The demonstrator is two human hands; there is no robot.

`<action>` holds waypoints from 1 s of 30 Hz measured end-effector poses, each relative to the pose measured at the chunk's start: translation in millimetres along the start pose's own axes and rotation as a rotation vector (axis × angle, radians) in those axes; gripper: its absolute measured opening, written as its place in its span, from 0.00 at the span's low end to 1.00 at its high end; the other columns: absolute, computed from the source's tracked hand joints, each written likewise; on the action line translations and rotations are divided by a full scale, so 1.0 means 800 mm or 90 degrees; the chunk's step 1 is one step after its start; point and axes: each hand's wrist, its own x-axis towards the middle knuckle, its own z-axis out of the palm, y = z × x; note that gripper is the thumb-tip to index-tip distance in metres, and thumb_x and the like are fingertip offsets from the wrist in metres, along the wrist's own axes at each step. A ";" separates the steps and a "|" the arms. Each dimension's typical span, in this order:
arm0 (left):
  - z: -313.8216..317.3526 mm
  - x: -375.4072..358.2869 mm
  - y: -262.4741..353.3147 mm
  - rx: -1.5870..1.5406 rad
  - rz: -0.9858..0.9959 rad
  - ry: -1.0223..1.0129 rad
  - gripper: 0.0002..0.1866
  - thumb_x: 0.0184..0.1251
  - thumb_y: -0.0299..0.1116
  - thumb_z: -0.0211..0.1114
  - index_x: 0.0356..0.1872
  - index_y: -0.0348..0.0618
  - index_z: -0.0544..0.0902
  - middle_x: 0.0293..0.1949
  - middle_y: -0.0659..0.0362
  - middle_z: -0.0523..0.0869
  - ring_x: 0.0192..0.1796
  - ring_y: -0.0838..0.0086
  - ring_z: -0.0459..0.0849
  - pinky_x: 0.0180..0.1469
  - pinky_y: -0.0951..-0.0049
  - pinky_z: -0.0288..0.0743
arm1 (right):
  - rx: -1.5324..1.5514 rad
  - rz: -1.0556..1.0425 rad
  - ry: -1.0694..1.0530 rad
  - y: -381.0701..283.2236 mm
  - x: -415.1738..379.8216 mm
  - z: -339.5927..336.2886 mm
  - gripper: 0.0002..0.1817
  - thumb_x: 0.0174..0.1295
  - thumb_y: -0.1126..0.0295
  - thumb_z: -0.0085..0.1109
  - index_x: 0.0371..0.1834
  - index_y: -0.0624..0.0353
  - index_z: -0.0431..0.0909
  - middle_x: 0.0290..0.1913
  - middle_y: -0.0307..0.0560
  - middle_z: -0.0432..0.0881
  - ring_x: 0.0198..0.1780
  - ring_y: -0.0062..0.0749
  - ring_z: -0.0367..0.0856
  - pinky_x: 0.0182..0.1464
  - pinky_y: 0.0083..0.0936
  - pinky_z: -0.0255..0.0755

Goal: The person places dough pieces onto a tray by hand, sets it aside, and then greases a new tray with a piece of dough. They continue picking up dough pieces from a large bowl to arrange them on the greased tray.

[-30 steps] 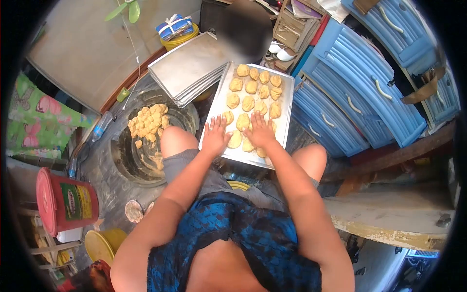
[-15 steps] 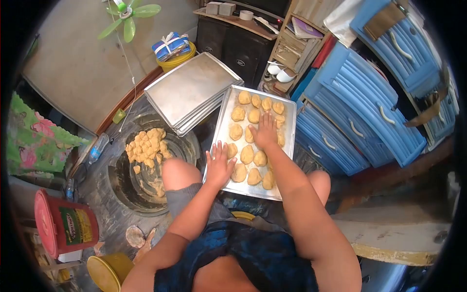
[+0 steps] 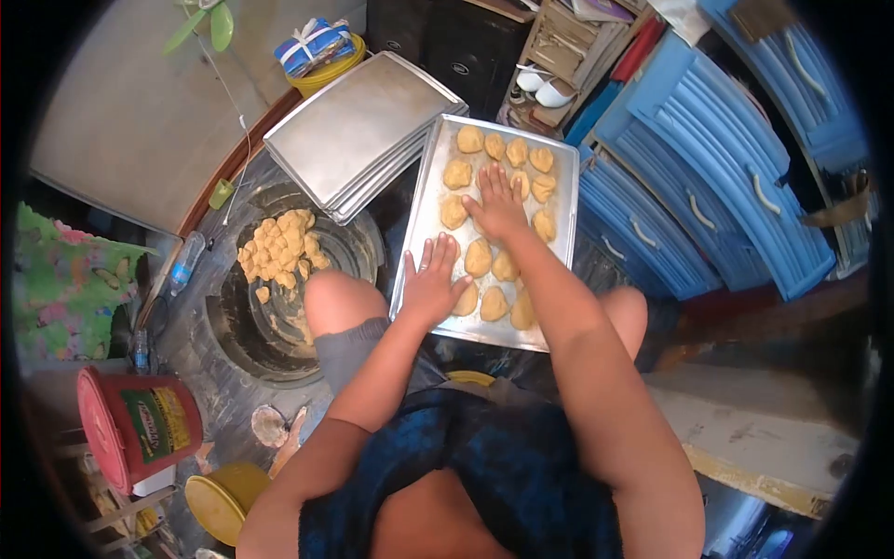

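Observation:
A metal baking tray [image 3: 424, 200] with rows of yellowish dough pieces [image 3: 478, 258] lies in front of me, tilted slightly. My right hand [image 3: 498, 205] rests palm down over dough in the middle rows, fingers stretched and apart. Pieces under that palm are partly hidden. At the tray's left side my left hand [image 3: 434, 284] lies flat with fingers spread, over or against dough near the edge. To the left, a wide dark round basin [image 3: 358, 265] holds a heap of dough lumps [image 3: 279, 244].
Behind the basin is a stack of metal trays [image 3: 363, 121], with a yellow bucket [image 3: 340, 74] carrying a blue package beyond. Blue drawers [image 3: 670, 200] stand at right. A red bucket [image 3: 140, 424] and a yellow container [image 3: 223, 503] are at lower left.
My right hand has shifted left across the tray, from the right columns to the middle pieces. My left hand stays spread at the tray's left side. The camera view has tilted downward.

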 end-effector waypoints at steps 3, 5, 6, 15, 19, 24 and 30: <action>-0.003 0.003 0.000 0.052 -0.015 -0.031 0.39 0.66 0.56 0.46 0.71 0.44 0.49 0.73 0.55 0.48 0.74 0.59 0.44 0.70 0.45 0.30 | 0.118 -0.017 0.011 0.010 -0.027 -0.030 0.40 0.65 0.42 0.35 0.72 0.58 0.45 0.74 0.55 0.40 0.75 0.40 0.36 0.72 0.44 0.27; 0.002 0.004 -0.003 0.067 -0.008 -0.011 0.39 0.66 0.58 0.45 0.71 0.44 0.49 0.73 0.54 0.48 0.74 0.58 0.44 0.70 0.44 0.31 | 0.156 -0.048 0.050 0.016 -0.066 -0.050 0.39 0.65 0.44 0.38 0.72 0.58 0.46 0.74 0.56 0.42 0.75 0.42 0.37 0.72 0.45 0.29; 0.004 0.002 -0.003 0.078 -0.002 0.011 0.40 0.66 0.59 0.44 0.71 0.43 0.49 0.72 0.53 0.49 0.74 0.57 0.44 0.69 0.43 0.32 | 0.150 -0.044 0.047 0.021 -0.092 -0.059 0.39 0.64 0.46 0.41 0.71 0.59 0.47 0.73 0.58 0.43 0.75 0.44 0.39 0.72 0.46 0.31; 0.015 -0.033 0.006 0.108 0.097 0.178 0.36 0.64 0.52 0.51 0.69 0.46 0.56 0.72 0.53 0.52 0.74 0.56 0.46 0.70 0.46 0.32 | 0.013 -0.044 0.063 0.033 -0.240 -0.036 0.39 0.64 0.48 0.44 0.70 0.63 0.48 0.72 0.60 0.45 0.74 0.47 0.41 0.71 0.50 0.34; 0.026 -0.036 0.013 0.164 0.033 0.076 0.35 0.64 0.55 0.49 0.68 0.47 0.60 0.71 0.55 0.55 0.73 0.57 0.47 0.70 0.47 0.35 | 0.029 0.000 -0.070 0.033 -0.244 -0.020 0.41 0.63 0.44 0.42 0.71 0.62 0.46 0.74 0.57 0.42 0.75 0.44 0.38 0.71 0.50 0.30; 0.022 -0.036 0.014 0.148 0.030 0.055 0.35 0.64 0.55 0.48 0.67 0.45 0.61 0.71 0.55 0.55 0.74 0.58 0.47 0.71 0.47 0.35 | 0.056 -0.015 -0.085 0.042 -0.245 -0.015 0.40 0.62 0.43 0.42 0.72 0.56 0.47 0.74 0.55 0.41 0.75 0.42 0.36 0.71 0.52 0.29; 0.026 -0.033 -0.019 0.025 0.029 0.306 0.31 0.65 0.48 0.51 0.65 0.42 0.63 0.69 0.41 0.55 0.72 0.52 0.48 0.70 0.47 0.37 | 0.246 0.100 0.103 0.071 -0.226 -0.015 0.39 0.62 0.52 0.50 0.71 0.59 0.48 0.72 0.64 0.44 0.73 0.53 0.43 0.71 0.46 0.39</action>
